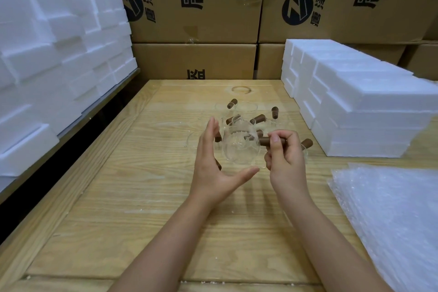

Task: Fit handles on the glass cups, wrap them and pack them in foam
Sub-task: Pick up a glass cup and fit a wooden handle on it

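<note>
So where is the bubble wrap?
In the head view the bubble wrap lies on the table, near right, in front of the right foam stack.

Pale grained wooden table point(142, 220), built of broad planks. At its middle, a huddle of small clear glass cups point(246, 107) fitted with short brown cylindrical wooden handles point(258, 118), packed close together; hard to count through the glass. Beyond the cups, a dark ring-shaped stain point(241, 89) in the wood. To the right of the cups, near but apart, a layered stack of white rectangular foam blocks point(367, 106). Right of the cups and nearer the viewer, a pile of clear bubble-wrap sheets point(391, 220) running off the edge. Well nearer than the cups, scattered tiny white crumbs point(201, 282).
</note>
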